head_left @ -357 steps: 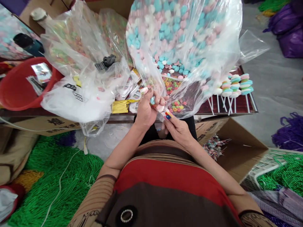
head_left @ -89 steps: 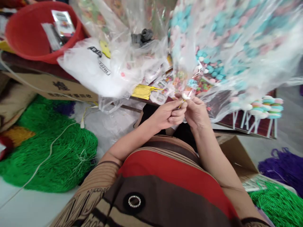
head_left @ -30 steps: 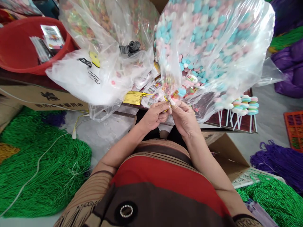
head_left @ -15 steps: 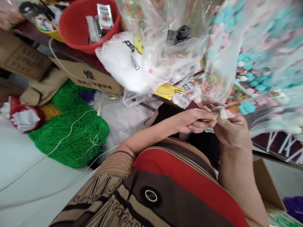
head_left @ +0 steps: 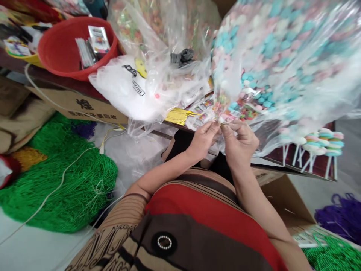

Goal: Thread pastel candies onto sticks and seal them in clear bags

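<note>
My left hand (head_left: 203, 140) and my right hand (head_left: 239, 142) meet in front of my body at the table edge. Their thumbs and fingertips pinch the gathered neck of a small clear candy bag (head_left: 234, 108). Colourful sweets show through its plastic, just beyond my fingers. A thin yellowish bit shows at the pinch, too small to make out surely. Left of my hands lies a bundle of gold twist ties (head_left: 177, 116), beside printed packets (head_left: 203, 109).
Big clear sacks of marshmallows (head_left: 270, 49) stand behind my hands. Marshmallow sticks (head_left: 324, 142) lie at the table's right end. A red basin (head_left: 62, 52) and a white plastic bag (head_left: 124, 86) are to the left. Green netting (head_left: 62, 180) and an open carton (head_left: 287, 199) sit below.
The view has swung right, so the marshmallow sticks show more fully. My hands have come together at the bag's neck; earlier my left fingers held a yellow strip beside it.
</note>
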`<action>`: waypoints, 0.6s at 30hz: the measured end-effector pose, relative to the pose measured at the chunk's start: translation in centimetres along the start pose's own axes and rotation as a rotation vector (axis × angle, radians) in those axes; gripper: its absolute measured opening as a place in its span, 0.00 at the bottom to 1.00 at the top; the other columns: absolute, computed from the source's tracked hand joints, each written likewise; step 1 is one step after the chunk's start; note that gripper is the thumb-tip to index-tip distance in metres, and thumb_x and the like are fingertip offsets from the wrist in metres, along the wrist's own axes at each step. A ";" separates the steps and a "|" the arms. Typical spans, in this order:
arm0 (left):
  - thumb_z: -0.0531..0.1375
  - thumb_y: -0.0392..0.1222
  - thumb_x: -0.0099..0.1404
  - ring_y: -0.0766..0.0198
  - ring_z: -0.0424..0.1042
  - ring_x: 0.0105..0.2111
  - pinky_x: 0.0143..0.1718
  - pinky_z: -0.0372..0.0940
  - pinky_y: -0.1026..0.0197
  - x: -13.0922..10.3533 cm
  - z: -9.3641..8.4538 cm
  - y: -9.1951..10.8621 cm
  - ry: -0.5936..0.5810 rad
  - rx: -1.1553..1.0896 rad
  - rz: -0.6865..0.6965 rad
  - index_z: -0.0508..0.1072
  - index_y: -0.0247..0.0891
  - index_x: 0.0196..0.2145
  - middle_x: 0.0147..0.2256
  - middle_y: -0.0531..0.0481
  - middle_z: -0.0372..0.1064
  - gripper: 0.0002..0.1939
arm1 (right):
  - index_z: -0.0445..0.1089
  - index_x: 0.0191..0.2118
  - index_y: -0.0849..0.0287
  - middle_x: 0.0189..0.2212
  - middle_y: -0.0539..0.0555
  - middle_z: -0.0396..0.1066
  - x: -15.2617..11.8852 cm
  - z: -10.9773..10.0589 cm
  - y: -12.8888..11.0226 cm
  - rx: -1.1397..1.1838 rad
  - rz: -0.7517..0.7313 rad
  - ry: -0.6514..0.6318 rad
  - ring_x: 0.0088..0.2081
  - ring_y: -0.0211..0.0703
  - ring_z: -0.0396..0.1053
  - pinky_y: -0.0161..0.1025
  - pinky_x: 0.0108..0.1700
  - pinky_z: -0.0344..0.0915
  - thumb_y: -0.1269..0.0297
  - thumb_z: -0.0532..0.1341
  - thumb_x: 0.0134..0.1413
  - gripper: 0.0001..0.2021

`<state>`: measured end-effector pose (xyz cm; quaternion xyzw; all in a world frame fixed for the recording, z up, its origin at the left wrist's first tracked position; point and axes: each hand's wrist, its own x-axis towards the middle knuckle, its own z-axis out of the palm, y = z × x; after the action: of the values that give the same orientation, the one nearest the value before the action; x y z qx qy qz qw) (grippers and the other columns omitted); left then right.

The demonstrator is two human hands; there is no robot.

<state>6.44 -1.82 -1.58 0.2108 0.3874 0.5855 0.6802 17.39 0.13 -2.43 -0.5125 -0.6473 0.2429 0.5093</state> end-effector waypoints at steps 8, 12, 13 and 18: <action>0.66 0.64 0.62 0.77 0.43 0.16 0.17 0.40 0.68 -0.1 0.1 -0.5 -0.006 0.029 0.024 0.62 0.39 0.27 0.17 0.64 0.43 0.27 | 0.73 0.31 0.51 0.34 0.51 0.78 0.2 -0.3 0.1 -0.180 -0.312 0.052 0.41 0.46 0.76 0.61 0.66 0.59 0.61 0.63 0.62 0.07; 0.65 0.62 0.64 0.75 0.52 0.18 0.20 0.50 0.68 0.1 -0.7 -0.4 -0.108 0.224 0.142 0.67 0.39 0.31 0.19 0.62 0.55 0.23 | 0.70 0.30 0.52 0.32 0.51 0.76 0.4 -1.1 -0.3 -0.062 -0.131 -0.027 0.38 0.44 0.74 0.50 0.52 0.70 0.61 0.62 0.61 0.08; 0.66 0.60 0.64 0.75 0.57 0.20 0.23 0.54 0.69 0.1 -0.8 -0.1 -0.113 0.253 0.167 0.69 0.39 0.34 0.21 0.61 0.60 0.21 | 0.70 0.31 0.53 0.31 0.50 0.75 0.4 -1.4 -0.5 -0.018 -0.080 -0.056 0.36 0.43 0.74 0.47 0.47 0.71 0.61 0.62 0.61 0.08; 0.71 0.38 0.61 0.67 0.74 0.44 0.44 0.67 0.66 -0.4 0.7 3.1 -0.106 0.098 0.199 0.75 0.42 0.45 0.41 0.52 0.74 0.15 | 0.72 0.32 0.53 0.34 0.51 0.77 0.4 -2.2 -1.7 -0.036 -0.191 -0.067 0.37 0.44 0.75 0.44 0.43 0.71 0.62 0.63 0.61 0.06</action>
<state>4.99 -1.36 1.21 0.3119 0.3563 0.6185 0.6271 18.66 -0.57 -0.02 -0.4492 -0.7139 0.1987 0.4991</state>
